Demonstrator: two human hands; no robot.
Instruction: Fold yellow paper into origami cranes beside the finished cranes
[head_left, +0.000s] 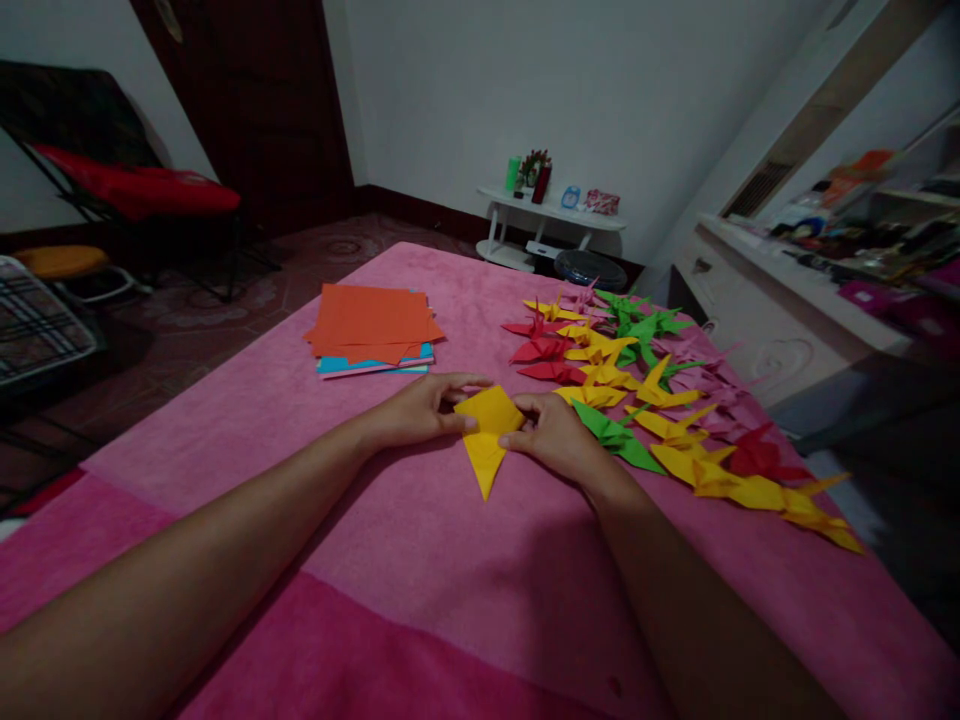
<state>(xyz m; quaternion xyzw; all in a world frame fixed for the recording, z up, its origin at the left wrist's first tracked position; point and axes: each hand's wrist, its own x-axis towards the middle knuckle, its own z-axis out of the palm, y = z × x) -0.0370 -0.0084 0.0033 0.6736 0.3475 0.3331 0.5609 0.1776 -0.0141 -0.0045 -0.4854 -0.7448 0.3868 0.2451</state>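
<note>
In the middle of the pink-covered tabletop (405, 560), we have a folded piece of yellow paper (489, 425) between our hands, its long narrow point aimed at six o'clock, towards us. Our left hand (412, 410) takes it from nine o'clock, partly closed, thumb on the paper's edge and fingers curved round the far side. Our right hand (559, 435) comes in at three o'clock, also partly closed, pinching the opposite edge between thumb and fingers.

From the paper, at about ten o'clock, we see a loose stack of orange sheets (367, 318), with blue sheets (420, 353) showing beneath. From one round to four o'clock spread our folded paper birds: yellow birds (667, 427), red birds (541, 350), green birds (616, 436) and pink birds (696, 355), crowded together in rows. One green bird lies just beside our right hand. Well beyond the tabletop, near half past twelve, stands a low white stand (559, 208); a red chair (142, 190) sits towards ten o'clock.
</note>
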